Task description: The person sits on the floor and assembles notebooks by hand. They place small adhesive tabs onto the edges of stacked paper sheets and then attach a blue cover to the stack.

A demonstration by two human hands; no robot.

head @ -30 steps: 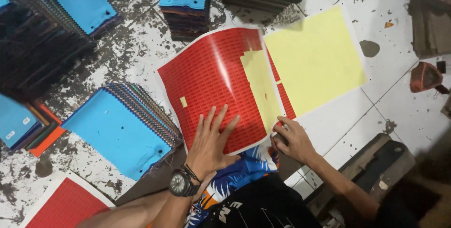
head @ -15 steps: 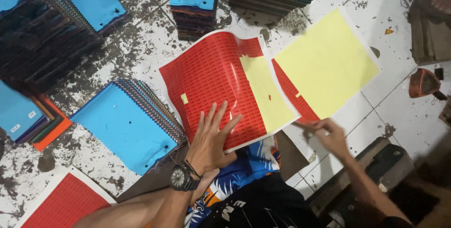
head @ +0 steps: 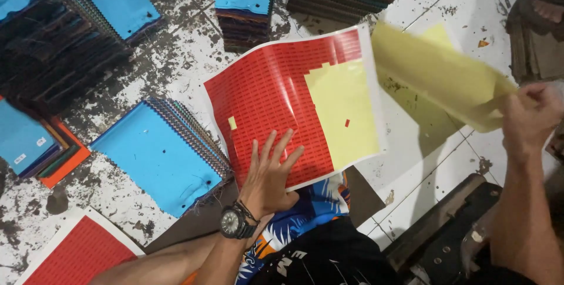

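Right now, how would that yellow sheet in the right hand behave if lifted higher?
The yellow sheet probably stays floppy: it bends and sags between the right hand and the red sticker sheet. It looks thin and light, so it may flutter or crease easily.

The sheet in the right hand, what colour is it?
Pale yellow: the sheet is pinched in the right hand, seen in the head view.
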